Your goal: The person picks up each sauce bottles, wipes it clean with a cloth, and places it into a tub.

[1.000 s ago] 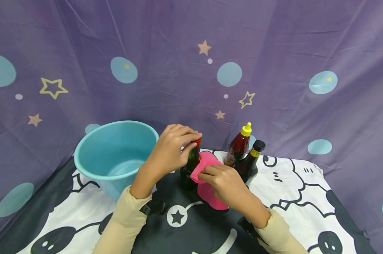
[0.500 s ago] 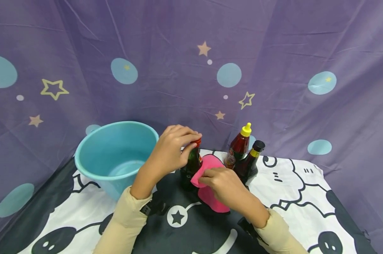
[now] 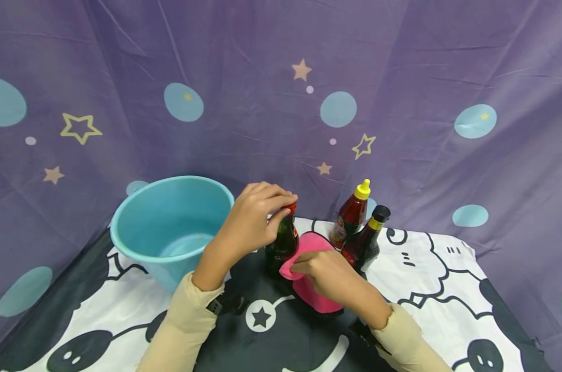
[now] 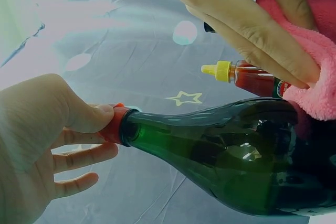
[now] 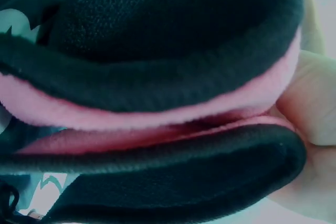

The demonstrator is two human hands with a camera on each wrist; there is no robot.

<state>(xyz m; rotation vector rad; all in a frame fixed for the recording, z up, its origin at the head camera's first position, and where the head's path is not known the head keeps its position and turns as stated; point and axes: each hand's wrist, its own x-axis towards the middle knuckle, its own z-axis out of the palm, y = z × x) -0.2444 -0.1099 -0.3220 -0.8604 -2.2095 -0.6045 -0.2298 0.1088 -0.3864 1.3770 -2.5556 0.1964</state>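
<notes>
A left hand [image 3: 250, 214] pinches the red cap [image 4: 116, 124] of an upright green bottle [image 3: 282, 247] beside a blue bucket [image 3: 162, 222]; the right hand [image 3: 329, 273] pinches a folded pink cloth [image 3: 315, 297] against its side.

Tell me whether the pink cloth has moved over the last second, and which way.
Yes. In the head view, the pink cloth has shifted slightly down the picture, judged against the standing yellow-capped bottle.
</notes>
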